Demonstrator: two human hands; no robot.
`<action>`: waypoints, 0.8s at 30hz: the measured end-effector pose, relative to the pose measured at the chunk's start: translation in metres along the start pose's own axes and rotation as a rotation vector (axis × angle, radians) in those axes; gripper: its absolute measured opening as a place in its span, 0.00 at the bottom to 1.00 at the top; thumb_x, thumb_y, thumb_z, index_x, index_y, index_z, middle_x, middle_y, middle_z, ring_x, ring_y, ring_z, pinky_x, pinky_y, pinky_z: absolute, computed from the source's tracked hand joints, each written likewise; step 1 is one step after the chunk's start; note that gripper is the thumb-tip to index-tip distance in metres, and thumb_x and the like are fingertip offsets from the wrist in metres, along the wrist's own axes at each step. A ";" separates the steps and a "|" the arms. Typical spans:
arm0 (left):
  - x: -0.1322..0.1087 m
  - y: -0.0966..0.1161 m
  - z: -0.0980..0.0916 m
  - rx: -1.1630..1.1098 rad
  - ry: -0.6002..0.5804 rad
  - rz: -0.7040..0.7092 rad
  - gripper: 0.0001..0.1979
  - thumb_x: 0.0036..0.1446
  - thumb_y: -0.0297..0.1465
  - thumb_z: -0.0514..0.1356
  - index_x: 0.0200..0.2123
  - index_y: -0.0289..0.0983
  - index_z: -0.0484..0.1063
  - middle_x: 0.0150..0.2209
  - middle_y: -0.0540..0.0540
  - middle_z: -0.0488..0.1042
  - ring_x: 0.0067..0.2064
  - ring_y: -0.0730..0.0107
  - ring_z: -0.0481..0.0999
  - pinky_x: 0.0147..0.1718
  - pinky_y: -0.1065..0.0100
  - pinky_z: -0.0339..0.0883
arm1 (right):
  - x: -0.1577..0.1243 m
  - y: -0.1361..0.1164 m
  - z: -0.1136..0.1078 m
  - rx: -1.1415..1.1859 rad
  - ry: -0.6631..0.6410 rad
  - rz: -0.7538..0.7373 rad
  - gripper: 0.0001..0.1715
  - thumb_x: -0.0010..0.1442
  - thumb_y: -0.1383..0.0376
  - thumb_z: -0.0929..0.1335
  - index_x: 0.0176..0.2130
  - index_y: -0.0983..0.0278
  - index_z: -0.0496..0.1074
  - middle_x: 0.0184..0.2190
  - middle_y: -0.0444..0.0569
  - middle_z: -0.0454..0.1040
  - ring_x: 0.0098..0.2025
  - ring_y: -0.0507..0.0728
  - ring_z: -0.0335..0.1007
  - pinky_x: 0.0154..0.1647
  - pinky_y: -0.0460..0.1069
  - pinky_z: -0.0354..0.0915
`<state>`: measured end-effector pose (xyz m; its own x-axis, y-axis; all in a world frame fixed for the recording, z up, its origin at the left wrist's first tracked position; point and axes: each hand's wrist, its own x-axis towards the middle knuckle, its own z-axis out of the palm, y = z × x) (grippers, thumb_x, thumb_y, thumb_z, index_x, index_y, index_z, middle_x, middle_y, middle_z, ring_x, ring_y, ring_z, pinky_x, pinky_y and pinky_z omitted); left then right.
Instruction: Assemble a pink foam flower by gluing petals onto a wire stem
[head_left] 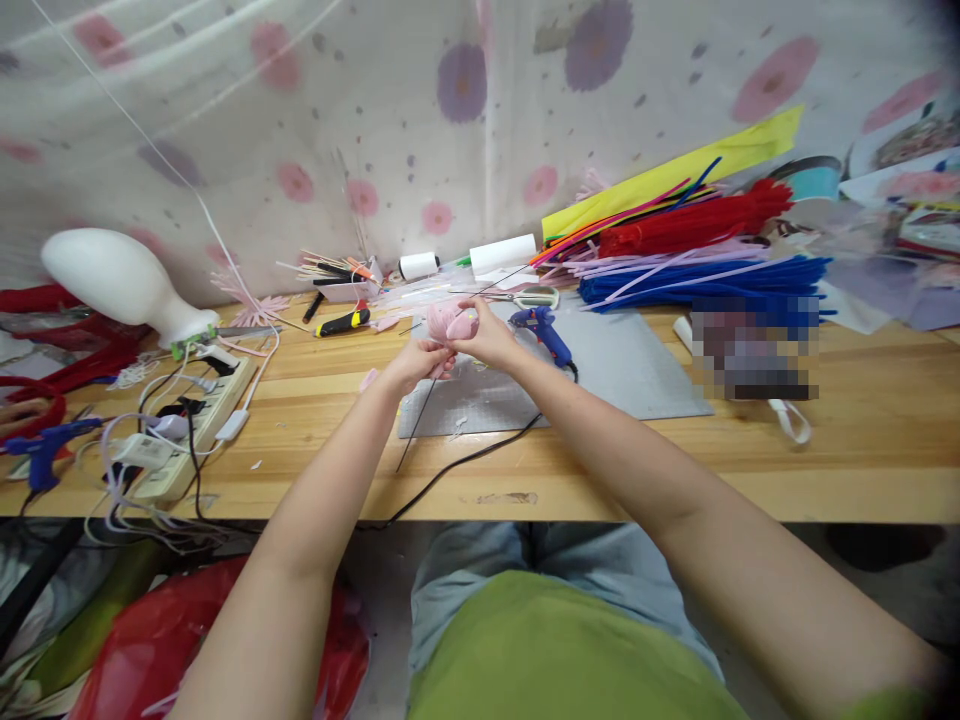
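A pale pink fuzzy flower [448, 322] is held up between my two hands over the grey mat [622, 370]. My left hand [421, 364] is closed round its base, where a thin dark wire stem [417, 425] slants down toward me. My right hand [487, 336] pinches the flower's right side, fingers at the petals. The exact fingertip contact is too small to make out. Just right of my right hand lies a blue glue gun [546, 335] on the mat. A small pink petal piece [368, 379] rests left of my left hand.
Blue pipe cleaners [705, 280] and red ones [697, 220] are piled at the back right. A black-and-yellow utility knife [342, 322] lies left of the mat. Further left are a power strip [199, 430] with tangled cords and a white foam head form [120, 275]. A black cord [450, 467] crosses the table front.
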<state>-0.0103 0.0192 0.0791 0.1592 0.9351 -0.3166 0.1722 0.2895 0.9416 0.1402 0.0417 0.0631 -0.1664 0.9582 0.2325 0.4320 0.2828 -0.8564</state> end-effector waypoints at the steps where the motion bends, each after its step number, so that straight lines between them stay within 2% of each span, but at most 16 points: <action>1: -0.001 0.000 0.002 0.000 0.006 0.007 0.09 0.52 0.27 0.64 0.23 0.30 0.70 0.19 0.50 0.69 0.21 0.82 0.67 0.26 0.72 0.70 | -0.001 -0.001 0.001 -0.007 0.033 0.021 0.36 0.40 0.62 0.71 0.50 0.61 0.60 0.38 0.46 0.70 0.35 0.57 0.68 0.39 0.52 0.63; 5: -0.004 0.001 0.008 -0.005 0.033 0.035 0.10 0.51 0.30 0.66 0.24 0.30 0.70 0.20 0.50 0.69 0.22 0.82 0.68 0.26 0.73 0.70 | -0.002 -0.001 0.005 0.000 0.143 0.072 0.32 0.41 0.64 0.69 0.47 0.59 0.60 0.37 0.45 0.70 0.38 0.58 0.69 0.41 0.52 0.63; 8: -0.006 0.001 0.012 -0.032 0.071 0.048 0.09 0.50 0.29 0.66 0.25 0.30 0.70 0.21 0.50 0.70 0.22 0.82 0.68 0.24 0.75 0.69 | 0.001 0.000 0.006 0.083 0.156 0.105 0.32 0.39 0.63 0.70 0.45 0.59 0.60 0.37 0.45 0.71 0.39 0.58 0.69 0.42 0.53 0.63; 12: -0.008 0.002 0.014 -0.043 0.111 0.036 0.06 0.51 0.25 0.64 0.25 0.30 0.70 0.20 0.51 0.69 0.22 0.80 0.69 0.23 0.75 0.69 | 0.006 0.001 0.004 0.220 0.101 0.176 0.32 0.34 0.63 0.71 0.41 0.61 0.60 0.35 0.43 0.70 0.38 0.57 0.68 0.42 0.53 0.63; 16: -0.008 0.004 0.014 0.008 0.146 0.044 0.07 0.52 0.27 0.63 0.25 0.31 0.70 0.20 0.52 0.68 0.22 0.80 0.68 0.24 0.74 0.69 | 0.009 -0.001 0.000 0.305 0.060 0.176 0.31 0.32 0.63 0.72 0.38 0.61 0.61 0.32 0.41 0.69 0.35 0.54 0.67 0.40 0.51 0.64; 21: -0.008 0.008 0.007 0.081 0.123 0.065 0.10 0.49 0.31 0.66 0.25 0.31 0.70 0.20 0.51 0.69 0.22 0.78 0.69 0.24 0.72 0.68 | 0.006 -0.005 -0.010 0.411 -0.092 0.141 0.29 0.34 0.61 0.73 0.38 0.62 0.63 0.26 0.40 0.68 0.31 0.53 0.65 0.33 0.49 0.63; 24: -0.009 0.012 0.005 0.111 0.109 0.069 0.12 0.47 0.32 0.68 0.24 0.31 0.69 0.21 0.50 0.70 0.22 0.78 0.69 0.24 0.72 0.68 | 0.006 -0.005 -0.012 0.428 -0.103 0.114 0.26 0.36 0.60 0.72 0.37 0.63 0.64 0.28 0.41 0.69 0.32 0.53 0.65 0.33 0.48 0.62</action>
<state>-0.0049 0.0132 0.0926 0.0694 0.9704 -0.2312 0.2721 0.2046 0.9403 0.1477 0.0468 0.0745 -0.2361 0.9669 0.0973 0.0510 0.1123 -0.9924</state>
